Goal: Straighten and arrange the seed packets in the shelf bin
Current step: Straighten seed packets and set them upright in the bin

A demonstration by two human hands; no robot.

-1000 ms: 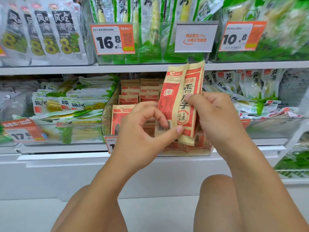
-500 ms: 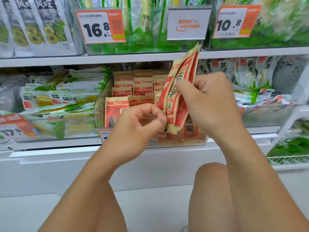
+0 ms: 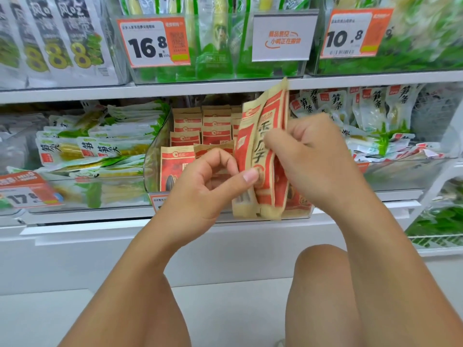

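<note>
- Head view: my right hand (image 3: 318,156) grips a sheaf of sunflower seed packets (image 3: 263,151) upright above the clear bin's (image 3: 152,161) front; left hand (image 3: 213,179) pinches their lower edge.
- Light, crinkly, floppy — I'd grip mid-height.

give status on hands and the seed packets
Right hand grips seed packets upright over clear bin. Left hand pinches their lower edge. Nothing in the way.
</note>
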